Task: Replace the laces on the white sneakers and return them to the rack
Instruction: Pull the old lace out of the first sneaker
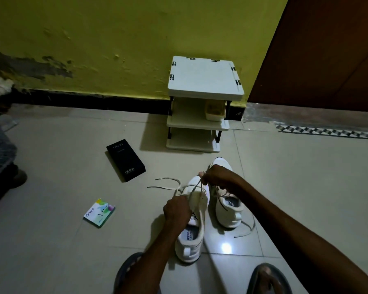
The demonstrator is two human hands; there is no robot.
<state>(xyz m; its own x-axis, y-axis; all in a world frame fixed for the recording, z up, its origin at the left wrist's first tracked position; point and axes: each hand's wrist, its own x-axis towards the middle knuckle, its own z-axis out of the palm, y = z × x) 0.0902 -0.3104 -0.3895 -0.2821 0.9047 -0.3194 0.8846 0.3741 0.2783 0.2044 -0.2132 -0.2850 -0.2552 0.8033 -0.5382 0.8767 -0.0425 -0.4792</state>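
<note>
— What does the left hand hold?
— Its curled fingers grip the near sneaker, white, on the floor, heel nearest, toe pointing lengthwise toward the rack.
— And the right hand?
— It pinches that shoe's cream lace, pulled taut. The second sneaker lies parallel, just beside.

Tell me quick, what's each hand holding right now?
Left hand: grips the near white sneaker at its upper.
Right hand: pinches that sneaker's lace, pulled taut.
</note>
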